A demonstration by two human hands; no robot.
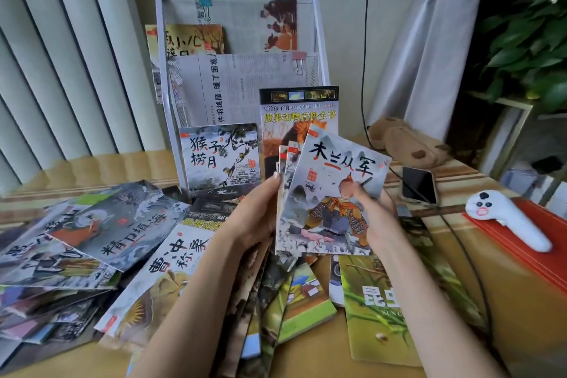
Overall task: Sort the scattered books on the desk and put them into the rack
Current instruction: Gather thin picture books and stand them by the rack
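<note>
Before the white wire rack (237,77), low tier: one grey ink-painted picture book (220,156) already stands there, with a taller animal encyclopedia (299,113) just beside it to the right.
Held stack: a fan of thin picture books (333,193), warrior cover on top, raised in front of the rack's lower right.
Left hand (254,212): fingers curled round the fan's left edge, thumb on the back, gripping it.
Right hand (372,209): thumb pressed on the top cover, fingers hidden behind, so it pinches the stack from the right.
Step in hand: judged to be gathering like-sized grey-cover books into one set before racking.
Doing it well: square the fanned edges first by tapping the spines together; a splayed bundle would likely catch on the mesh front.
Where to aim: the gap beside the standing grey book, spines down, covers facing out.
Left of the rack: more grey-cover books (101,224) lie overlapped on the bench (497,301), same series by the look.
Below the hands: green nature books (380,310) lie scattered, better kept apart for the encyclopedia's side.
Risk: thin books slump; lean them against the one standing.
</note>
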